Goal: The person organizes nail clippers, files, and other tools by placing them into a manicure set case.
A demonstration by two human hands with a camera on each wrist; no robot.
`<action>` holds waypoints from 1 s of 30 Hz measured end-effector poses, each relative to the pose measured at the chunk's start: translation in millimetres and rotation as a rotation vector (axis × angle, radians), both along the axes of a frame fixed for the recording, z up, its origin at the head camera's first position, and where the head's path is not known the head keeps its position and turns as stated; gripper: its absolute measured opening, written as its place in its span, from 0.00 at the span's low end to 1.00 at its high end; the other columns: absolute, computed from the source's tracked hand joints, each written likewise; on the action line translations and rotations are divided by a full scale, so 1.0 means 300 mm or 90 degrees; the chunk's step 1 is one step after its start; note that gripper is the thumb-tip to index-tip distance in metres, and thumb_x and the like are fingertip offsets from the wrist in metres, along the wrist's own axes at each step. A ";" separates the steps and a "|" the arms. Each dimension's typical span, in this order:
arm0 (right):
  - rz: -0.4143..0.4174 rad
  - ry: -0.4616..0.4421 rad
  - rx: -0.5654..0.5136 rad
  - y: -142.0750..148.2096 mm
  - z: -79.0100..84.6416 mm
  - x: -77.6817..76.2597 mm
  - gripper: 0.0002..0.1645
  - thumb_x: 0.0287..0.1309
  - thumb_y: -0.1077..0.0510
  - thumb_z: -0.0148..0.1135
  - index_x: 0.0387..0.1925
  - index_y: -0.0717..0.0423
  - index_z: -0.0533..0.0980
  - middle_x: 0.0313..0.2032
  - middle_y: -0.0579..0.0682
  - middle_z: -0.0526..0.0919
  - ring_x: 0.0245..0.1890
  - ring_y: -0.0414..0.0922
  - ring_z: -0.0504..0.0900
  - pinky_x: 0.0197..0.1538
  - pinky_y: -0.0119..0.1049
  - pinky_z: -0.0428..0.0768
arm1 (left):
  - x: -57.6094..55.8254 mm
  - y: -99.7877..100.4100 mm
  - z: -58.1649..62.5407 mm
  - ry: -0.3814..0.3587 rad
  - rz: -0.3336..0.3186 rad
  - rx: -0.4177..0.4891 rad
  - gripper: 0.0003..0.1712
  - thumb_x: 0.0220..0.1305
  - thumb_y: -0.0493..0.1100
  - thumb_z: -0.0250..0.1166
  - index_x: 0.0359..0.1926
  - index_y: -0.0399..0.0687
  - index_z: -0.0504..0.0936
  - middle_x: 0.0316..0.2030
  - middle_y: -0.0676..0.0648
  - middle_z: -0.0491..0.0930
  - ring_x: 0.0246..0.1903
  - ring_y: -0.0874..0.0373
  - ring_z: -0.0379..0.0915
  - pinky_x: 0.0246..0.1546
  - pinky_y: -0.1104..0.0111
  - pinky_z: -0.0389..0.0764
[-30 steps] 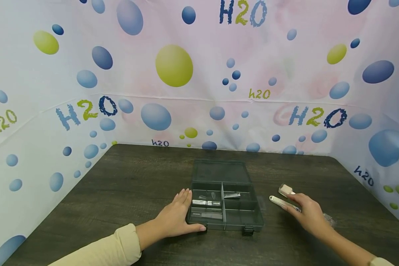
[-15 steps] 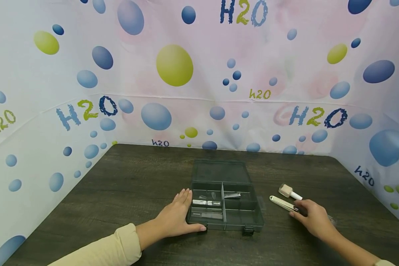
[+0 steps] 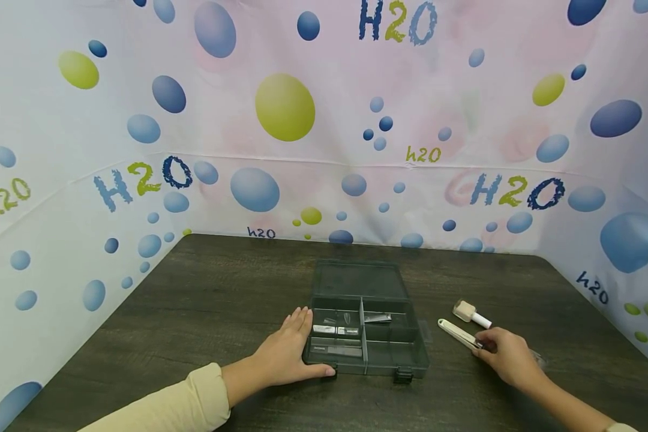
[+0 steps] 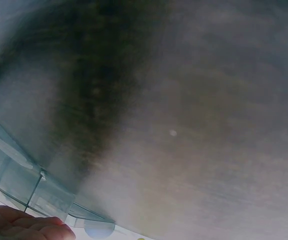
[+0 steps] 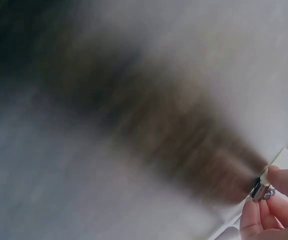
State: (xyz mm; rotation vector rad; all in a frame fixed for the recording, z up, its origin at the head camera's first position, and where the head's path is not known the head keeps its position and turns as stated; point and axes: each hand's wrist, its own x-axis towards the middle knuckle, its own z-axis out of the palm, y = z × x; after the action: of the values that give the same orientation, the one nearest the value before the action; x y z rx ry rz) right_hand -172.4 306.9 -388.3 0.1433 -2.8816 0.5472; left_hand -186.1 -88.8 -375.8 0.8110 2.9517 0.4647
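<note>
A transparent grey organizer box lies with its lid folded back on the dark table. My left hand rests against its left side, fingers straight, thumb along the front by a latch. In the left wrist view, fingertips show beside the box wall. To the right of the box, my right hand pinches the metal end of a cream-handled nail clipper between thumb and fingers; the handle points toward the box. Just beyond it lies a nail polish bottle with a white cap.
Inside the box, a small metal clipper sits in the back right compartment. The left compartments hold a white and silver stick and a flat grey piece. Something clear lies partly behind the right hand. A printed curtain surrounds the table.
My right hand has drawn back from beside the polish bottle and shifted its fingers to the clipper's metal end, uncovering the white cap. My left hand and the box stay put.
</note>
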 end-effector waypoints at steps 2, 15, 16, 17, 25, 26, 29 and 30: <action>0.000 -0.008 -0.005 -0.002 0.000 0.001 0.11 0.43 0.65 0.70 0.31 0.65 0.81 0.26 0.48 0.82 0.25 0.40 0.77 0.27 0.30 0.74 | -0.001 0.000 -0.001 0.001 0.000 -0.002 0.62 0.49 0.74 0.59 0.68 0.30 0.53 0.68 0.31 0.52 0.69 0.40 0.48 0.64 0.51 0.63; 0.022 -0.027 -0.020 -0.006 0.007 0.001 0.09 0.45 0.67 0.67 0.32 0.64 0.79 0.29 0.48 0.81 0.26 0.38 0.76 0.28 0.29 0.75 | -0.001 -0.002 -0.002 0.002 0.000 -0.001 0.62 0.49 0.74 0.59 0.68 0.30 0.53 0.68 0.31 0.52 0.69 0.40 0.48 0.63 0.51 0.63; 0.027 -0.026 -0.021 -0.007 0.008 0.002 0.09 0.46 0.67 0.67 0.32 0.64 0.79 0.29 0.48 0.81 0.27 0.37 0.76 0.28 0.29 0.75 | -0.001 -0.002 -0.002 0.002 0.000 -0.001 0.62 0.49 0.74 0.59 0.68 0.30 0.53 0.68 0.31 0.52 0.69 0.40 0.48 0.63 0.51 0.63; 0.030 -0.021 -0.022 -0.008 0.010 0.003 0.09 0.45 0.67 0.67 0.32 0.64 0.79 0.29 0.48 0.81 0.27 0.37 0.75 0.28 0.29 0.75 | -0.001 -0.002 -0.002 0.002 -0.001 -0.001 0.62 0.49 0.74 0.59 0.68 0.30 0.53 0.68 0.31 0.52 0.69 0.40 0.48 0.63 0.51 0.63; 0.042 0.036 -0.039 -0.022 0.022 0.007 0.10 0.44 0.67 0.68 0.32 0.63 0.79 0.28 0.48 0.82 0.24 0.31 0.74 0.28 0.28 0.74 | -0.001 -0.002 0.001 -0.003 -0.001 0.001 0.62 0.49 0.74 0.59 0.68 0.30 0.53 0.68 0.32 0.52 0.69 0.40 0.48 0.64 0.51 0.63; 0.043 0.040 -0.044 -0.025 0.023 0.007 0.10 0.44 0.67 0.68 0.33 0.64 0.79 0.29 0.49 0.82 0.24 0.31 0.74 0.28 0.28 0.75 | -0.001 -0.002 0.002 -0.003 -0.001 0.001 0.62 0.49 0.74 0.59 0.68 0.30 0.53 0.68 0.32 0.52 0.69 0.40 0.48 0.64 0.51 0.63; 0.044 0.052 -0.061 -0.035 0.025 0.005 0.10 0.44 0.68 0.68 0.33 0.64 0.79 0.29 0.50 0.82 0.25 0.31 0.75 0.28 0.27 0.76 | -0.001 -0.003 0.002 -0.004 -0.001 0.001 0.62 0.49 0.74 0.59 0.68 0.30 0.53 0.69 0.32 0.52 0.69 0.40 0.47 0.64 0.51 0.62; 0.043 0.058 -0.066 -0.039 0.026 0.005 0.10 0.44 0.68 0.68 0.33 0.64 0.79 0.29 0.50 0.82 0.25 0.30 0.74 0.28 0.27 0.76 | -0.001 -0.003 0.002 -0.004 -0.002 0.001 0.62 0.49 0.74 0.59 0.68 0.30 0.53 0.69 0.31 0.52 0.69 0.40 0.47 0.64 0.51 0.62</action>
State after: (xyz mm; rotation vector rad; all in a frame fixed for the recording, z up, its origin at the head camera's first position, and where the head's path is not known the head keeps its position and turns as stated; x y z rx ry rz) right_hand -171.0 295.1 -380.5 0.2443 -2.7620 0.6832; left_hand -186.3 -89.7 -375.1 0.8119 2.9448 0.4695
